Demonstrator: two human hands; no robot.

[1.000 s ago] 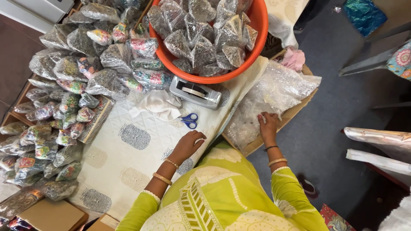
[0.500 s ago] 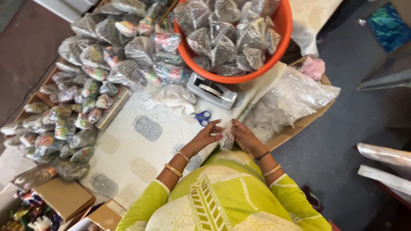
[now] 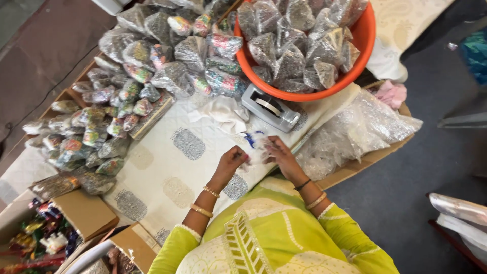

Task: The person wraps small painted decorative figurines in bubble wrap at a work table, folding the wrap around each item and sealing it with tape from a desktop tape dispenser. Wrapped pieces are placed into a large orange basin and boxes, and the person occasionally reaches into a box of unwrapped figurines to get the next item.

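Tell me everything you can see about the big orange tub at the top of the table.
The round orange plastic tub sits at the far side of the work surface, upright, its top edge cut off by the picture. It looks like smooth plastic with a thick rolled rim. It is heaped above the rim with clear plastic packets of grey-silver contents. A grey tape dispenser lies right against its near side, and more filled packets, some multicoloured, are piled to its left. Neither hand touches it.

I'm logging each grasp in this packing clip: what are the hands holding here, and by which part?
Both hands, left and right, pinch a small clear plastic bag between them, each at one side of it; which part exactly is too blurred to tell.
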